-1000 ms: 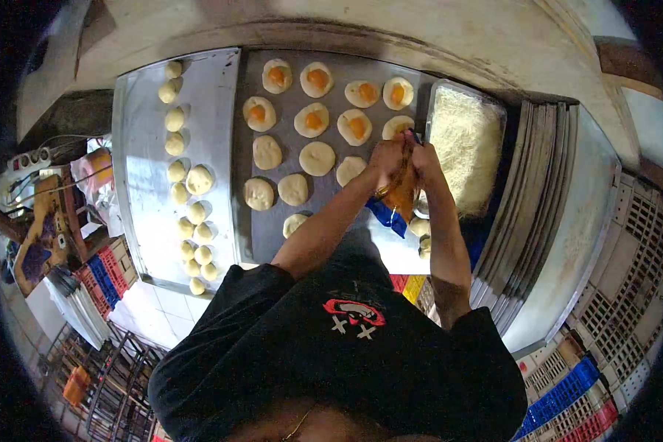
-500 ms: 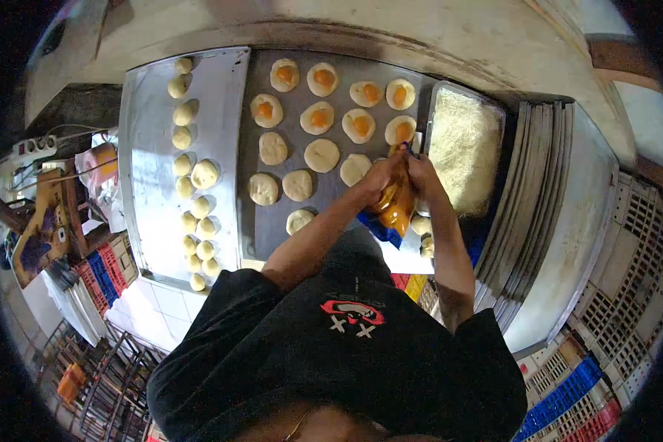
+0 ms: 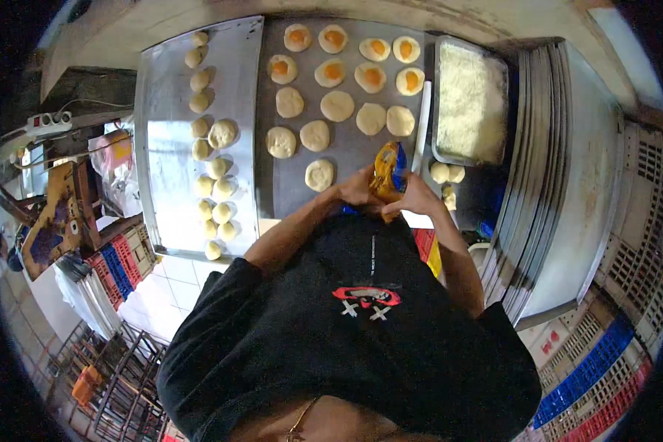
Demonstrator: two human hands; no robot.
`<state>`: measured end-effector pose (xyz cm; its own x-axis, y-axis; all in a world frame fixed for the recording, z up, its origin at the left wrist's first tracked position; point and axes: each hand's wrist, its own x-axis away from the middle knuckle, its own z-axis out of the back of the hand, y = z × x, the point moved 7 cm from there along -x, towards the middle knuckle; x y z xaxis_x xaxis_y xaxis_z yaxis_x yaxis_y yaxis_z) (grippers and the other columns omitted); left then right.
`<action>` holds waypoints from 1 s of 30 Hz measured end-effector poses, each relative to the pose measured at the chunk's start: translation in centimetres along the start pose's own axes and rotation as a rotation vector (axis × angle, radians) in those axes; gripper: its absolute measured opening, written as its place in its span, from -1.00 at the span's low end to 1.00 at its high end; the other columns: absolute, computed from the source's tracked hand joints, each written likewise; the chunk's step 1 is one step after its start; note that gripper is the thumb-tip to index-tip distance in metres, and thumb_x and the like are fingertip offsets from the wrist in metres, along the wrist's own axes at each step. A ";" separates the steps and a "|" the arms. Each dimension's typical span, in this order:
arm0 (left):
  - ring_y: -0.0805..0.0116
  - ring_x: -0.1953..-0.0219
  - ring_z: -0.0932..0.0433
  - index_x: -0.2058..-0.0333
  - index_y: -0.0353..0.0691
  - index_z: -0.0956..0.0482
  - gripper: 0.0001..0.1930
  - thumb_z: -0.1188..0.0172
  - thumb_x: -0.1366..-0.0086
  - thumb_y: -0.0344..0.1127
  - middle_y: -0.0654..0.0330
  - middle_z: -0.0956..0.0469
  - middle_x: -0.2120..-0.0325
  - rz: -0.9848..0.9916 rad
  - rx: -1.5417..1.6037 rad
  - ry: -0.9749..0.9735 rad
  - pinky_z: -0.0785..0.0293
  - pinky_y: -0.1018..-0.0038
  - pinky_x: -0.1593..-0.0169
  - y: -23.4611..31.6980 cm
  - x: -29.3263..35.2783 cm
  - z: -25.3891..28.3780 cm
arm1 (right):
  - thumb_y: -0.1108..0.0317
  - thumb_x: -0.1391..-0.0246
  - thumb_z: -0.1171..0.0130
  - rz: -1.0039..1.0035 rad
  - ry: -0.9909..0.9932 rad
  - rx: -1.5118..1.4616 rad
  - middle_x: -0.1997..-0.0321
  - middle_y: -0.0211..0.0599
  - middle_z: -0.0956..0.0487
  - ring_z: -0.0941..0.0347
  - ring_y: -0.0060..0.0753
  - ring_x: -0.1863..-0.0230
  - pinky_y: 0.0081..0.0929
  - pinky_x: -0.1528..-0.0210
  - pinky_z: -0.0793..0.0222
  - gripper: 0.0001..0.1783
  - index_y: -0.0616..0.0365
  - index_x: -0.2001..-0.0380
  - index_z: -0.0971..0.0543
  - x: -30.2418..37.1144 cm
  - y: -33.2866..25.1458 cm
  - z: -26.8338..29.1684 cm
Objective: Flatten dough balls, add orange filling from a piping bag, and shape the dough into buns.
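Observation:
Close to my body, my left hand [image 3: 356,187] and my right hand [image 3: 418,197] are closed around a piping bag [image 3: 387,171] of orange filling with blue print on the plastic. Its upper end points away from me, and its lower part is hidden behind my fingers. Beyond it, a dark baking tray [image 3: 272,199] carries flattened dough rounds. Several rounds in the far rows bear a dollop of orange filling [image 3: 371,76]. Nearer ones, such as the plain dough round [image 3: 319,175], have none.
A shiny metal tray [image 3: 166,96] with several dough balls [image 3: 221,134] lies at left. On the right are a tub of pale shreds [image 3: 468,103], more dough balls [image 3: 448,174] and a stack of upright trays [image 3: 541,147]. Plastic crates [image 3: 589,376] stand lower right.
Both hands have drawn the bag back toward my body, away from the filled rounds. The bag is now tipped the other way up. My view has shifted slightly.

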<state>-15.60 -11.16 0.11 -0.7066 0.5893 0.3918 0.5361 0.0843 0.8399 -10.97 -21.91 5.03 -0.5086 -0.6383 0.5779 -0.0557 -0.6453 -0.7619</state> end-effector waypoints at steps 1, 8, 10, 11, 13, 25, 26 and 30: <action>0.25 -0.01 -0.49 -0.17 -0.21 -0.11 -0.09 -0.52 0.12 -0.46 0.08 -0.45 -0.03 0.004 -0.002 -0.006 -0.47 0.25 -0.10 -0.5 0.4 -0.3 | 0.21 0.57 -0.63 -0.003 0.005 -0.005 0.08 -0.16 -0.55 -0.46 -0.29 0.06 -0.39 -0.10 -0.35 -0.11 0.31 0.06 -0.47 0.7 -0.2 -0.5; 0.31 0.13 -0.56 -0.03 -0.21 -0.36 -0.32 -0.50 0.09 -0.35 0.10 -0.58 0.16 -0.023 0.031 -0.046 -0.54 0.29 0.06 -2.6 1.6 -3.0 | 0.37 0.54 -0.56 -0.117 0.092 -0.108 0.15 -0.18 -0.59 -0.49 -0.26 0.09 -0.31 -0.08 -0.37 -0.23 0.30 0.10 -0.50 2.0 4.5 -4.4; 0.33 0.22 -0.59 0.11 -0.27 -0.51 -0.49 -0.48 0.08 -0.36 0.14 -0.63 0.26 -0.055 -0.306 0.175 -0.53 0.33 0.10 -2.3 1.3 -2.2 | 0.38 0.35 -0.41 -0.197 0.199 -0.002 0.21 -0.11 -0.61 -0.52 -0.22 0.12 -0.26 -0.02 -0.40 -0.44 0.31 0.16 -0.52 1.2 8.6 -5.4; 0.34 0.27 -0.60 0.20 -0.28 -0.55 -0.58 -0.45 0.06 -0.34 0.13 -0.64 0.32 -0.049 -0.421 0.244 -0.53 0.35 0.14 -3.2 1.0 -1.0 | 0.39 0.26 -0.34 -0.225 0.234 0.056 0.24 -0.08 -0.61 -0.53 -0.20 0.13 -0.24 0.01 -0.41 -0.53 0.32 0.19 -0.53 1.2 7.8 -5.3; 0.35 0.31 -0.61 0.28 -0.29 -0.59 -0.67 -0.41 0.04 -0.32 0.12 -0.66 0.37 -0.052 -0.544 0.301 -0.53 0.37 0.18 -3.2 0.8 -0.4 | 0.42 0.19 -0.20 -0.127 0.380 0.121 0.24 0.06 -0.62 -0.56 -0.07 0.13 -0.20 0.08 -0.44 -0.62 0.29 0.20 -0.54 1.7 6.3 -5.0; 0.34 0.23 -0.59 0.18 -0.39 -0.54 -0.67 -0.26 -0.06 -0.39 -0.01 -0.64 0.32 -0.326 -0.336 0.281 -0.49 0.35 0.14 8.8 5.8 -0.3 | 0.29 0.25 -0.50 0.291 0.382 -0.179 0.19 -0.02 -0.60 -0.54 -0.29 0.12 -0.34 0.07 -0.44 -0.39 0.36 0.15 -0.46 5.2 -6.2 1.7; 0.28 0.15 -0.58 0.10 -0.39 -0.49 -0.61 -0.25 -0.08 -0.39 -0.04 -0.61 0.22 -0.210 -0.468 0.228 -0.47 0.35 0.07 9.0 5.8 -0.2 | 0.10 0.28 -0.55 0.191 0.321 -0.020 0.13 0.03 -0.56 -0.54 -0.17 0.12 -0.33 0.06 -0.43 -0.21 0.37 0.07 -0.41 5.1 -7.7 2.2; -0.05 0.36 -0.60 0.34 -0.35 -0.57 -0.74 -0.25 0.03 -0.33 -0.12 -0.60 0.46 -0.365 -0.492 0.701 -0.49 0.23 0.26 10.5 8.8 1.8 | 0.18 0.15 -0.43 0.367 0.556 0.185 0.41 0.02 -0.62 -0.59 0.04 0.29 -0.17 0.23 -0.46 -0.59 0.28 0.33 -0.59 3.0 -9.3 2.2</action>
<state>-15.38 -3.65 11.69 -0.9964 -0.0399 0.0750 0.0831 -0.2762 0.9575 -10.13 -18.75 14.51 -0.8344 -0.5509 0.0182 0.3268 -0.5211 -0.7885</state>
